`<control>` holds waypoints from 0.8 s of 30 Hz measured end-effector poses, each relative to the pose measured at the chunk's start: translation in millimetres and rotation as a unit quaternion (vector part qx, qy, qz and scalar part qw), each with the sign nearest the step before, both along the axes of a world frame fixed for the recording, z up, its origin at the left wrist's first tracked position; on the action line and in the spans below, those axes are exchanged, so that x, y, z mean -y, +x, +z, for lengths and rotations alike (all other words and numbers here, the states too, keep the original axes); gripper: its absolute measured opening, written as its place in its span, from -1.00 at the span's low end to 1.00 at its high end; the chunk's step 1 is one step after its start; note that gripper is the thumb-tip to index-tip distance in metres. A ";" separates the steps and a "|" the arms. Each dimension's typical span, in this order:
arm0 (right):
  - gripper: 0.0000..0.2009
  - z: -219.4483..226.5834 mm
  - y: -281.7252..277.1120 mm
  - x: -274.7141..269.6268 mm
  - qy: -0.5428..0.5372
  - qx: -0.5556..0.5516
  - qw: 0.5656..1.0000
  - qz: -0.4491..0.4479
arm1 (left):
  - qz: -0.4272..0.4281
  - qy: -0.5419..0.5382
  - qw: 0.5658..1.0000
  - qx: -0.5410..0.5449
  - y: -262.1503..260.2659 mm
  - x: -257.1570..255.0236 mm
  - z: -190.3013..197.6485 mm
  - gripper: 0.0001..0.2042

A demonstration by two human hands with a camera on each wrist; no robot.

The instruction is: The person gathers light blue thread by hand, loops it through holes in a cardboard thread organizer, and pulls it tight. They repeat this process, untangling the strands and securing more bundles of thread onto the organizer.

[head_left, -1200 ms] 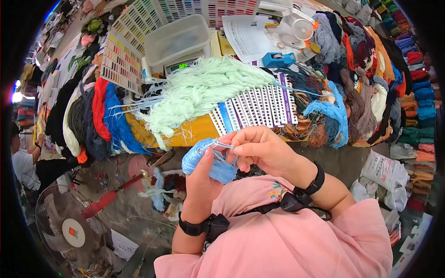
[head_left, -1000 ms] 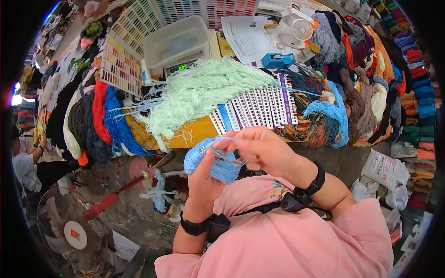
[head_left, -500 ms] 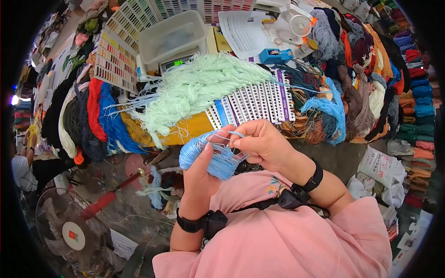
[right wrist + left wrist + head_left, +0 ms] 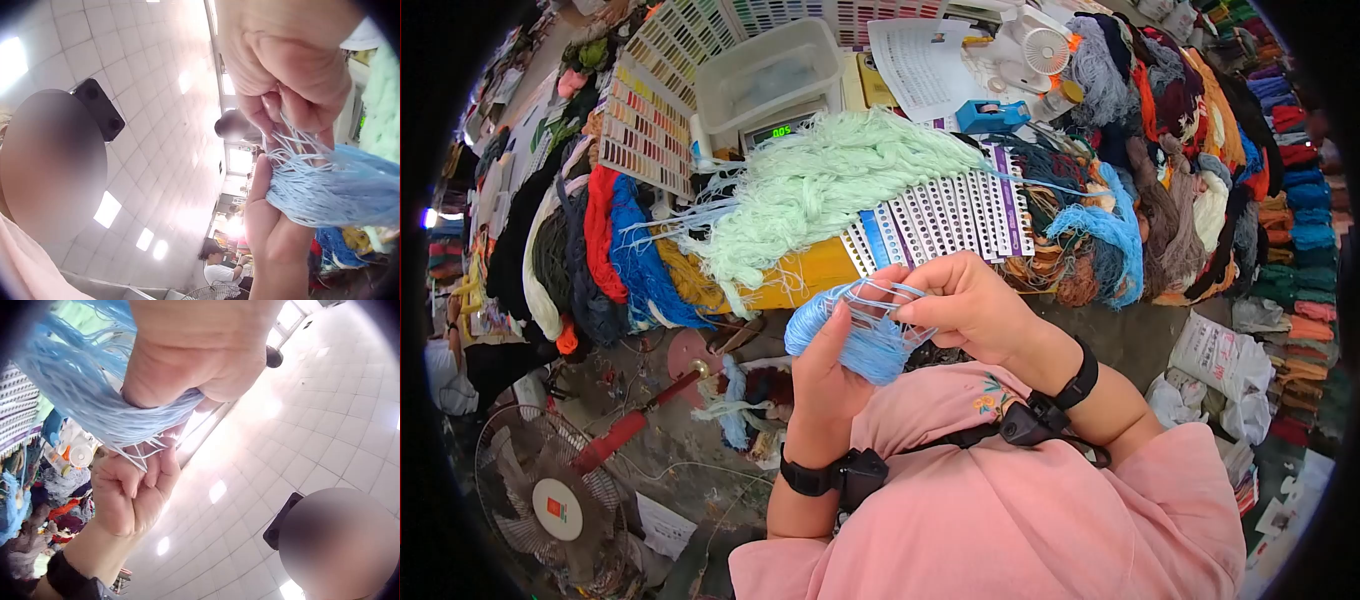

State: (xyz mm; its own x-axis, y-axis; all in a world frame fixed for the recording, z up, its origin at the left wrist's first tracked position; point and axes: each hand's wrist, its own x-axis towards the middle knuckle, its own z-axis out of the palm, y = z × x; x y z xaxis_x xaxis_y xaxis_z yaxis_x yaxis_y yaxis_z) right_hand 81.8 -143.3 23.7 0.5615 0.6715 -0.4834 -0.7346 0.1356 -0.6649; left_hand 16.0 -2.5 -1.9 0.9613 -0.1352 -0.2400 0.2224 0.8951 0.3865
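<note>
A bundle of light blue yarn [image 4: 872, 345] lies in my left hand [image 4: 828, 352], whose thumb crosses over its front. In the left wrist view the same skein [image 4: 134, 422] passes under that palm, with loose loops at its end. My right hand [image 4: 970, 305] pinches a few strands drawn off the bundle's right end. Those strands [image 4: 294, 140] stretch between both hands in the right wrist view. Both hands stand in front of the body, close to the table's front edge. Just beyond them lie a pale green yarn hank [image 4: 850, 185] and a row of punched cards [image 4: 950, 225].
Behind the green hank are a clear plastic tub [image 4: 770, 75], a blue tape dispenser [image 4: 992, 116] and a small white fan [image 4: 1045, 50]. Coloured skeins [image 4: 605, 230] hang along the table's front. A floor fan [image 4: 555, 505] stands at the lower left.
My right hand has shifted a little and now draws several strands apart in a wider loop. The left hand keeps its grip on the bundle. The whole head view has moved slightly.
</note>
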 end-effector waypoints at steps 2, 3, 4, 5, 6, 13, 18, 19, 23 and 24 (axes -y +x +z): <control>-0.90 -2.2 0.1 2.7 0.026 -0.016 0.999 -0.010 | -0.008 -0.032 0.999 0.000 0.5 -0.1 0.9 -0.63; -0.91 -1.8 0.1 2.5 0.028 -0.015 0.999 -0.015 | 0.001 -0.017 1.000 0.001 0.1 0.8 -0.1 -0.64; -0.92 -1.4 -0.4 1.4 0.031 -0.015 0.999 -0.020 | 0.011 -0.002 1.000 0.001 -1.0 1.9 -2.2 -0.64; -0.93 -1.2 -0.9 0.7 0.033 -0.015 0.999 -0.025 | 0.020 0.013 1.000 0.001 -2.1 2.6 -3.9 -0.64; -0.92 -2.4 -1.4 0.6 0.047 -0.004 0.999 -0.021 | 0.020 0.060 0.998 -0.003 -2.9 2.7 -4.7 -0.65; -0.86 -15.9 -1.7 9.9 0.127 -0.086 0.988 -0.019 | 0.013 0.061 0.997 0.040 -6.1 2.0 -10.4 -0.65; -0.87 2.5 -5.3 -3.6 -0.059 0.035 0.998 0.011 | -0.006 0.089 0.995 0.036 -4.3 6.9 0.6 -0.62; -0.88 4.0 -6.4 -6.3 -0.076 0.066 0.995 0.022 | -0.018 0.097 0.994 0.049 -4.9 5.7 -2.0 -0.61; -0.90 3.1 -7.3 -3.5 -0.059 0.051 0.997 0.018 | -0.009 0.092 0.995 0.043 -5.0 7.3 3.8 -0.61; -0.90 1.9 -7.5 -2.9 -0.049 0.041 0.998 0.013 | -0.010 0.089 0.995 0.040 -5.7 6.9 2.7 -0.61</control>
State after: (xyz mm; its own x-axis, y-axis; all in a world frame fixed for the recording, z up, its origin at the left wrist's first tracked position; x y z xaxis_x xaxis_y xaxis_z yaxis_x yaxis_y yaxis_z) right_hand 74.3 -140.4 25.6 0.5853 0.6376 -0.5009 -0.6791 0.0480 -0.7325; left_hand 10.3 -9.4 0.9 0.9760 -0.1165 -0.1839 0.2010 0.8063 0.5563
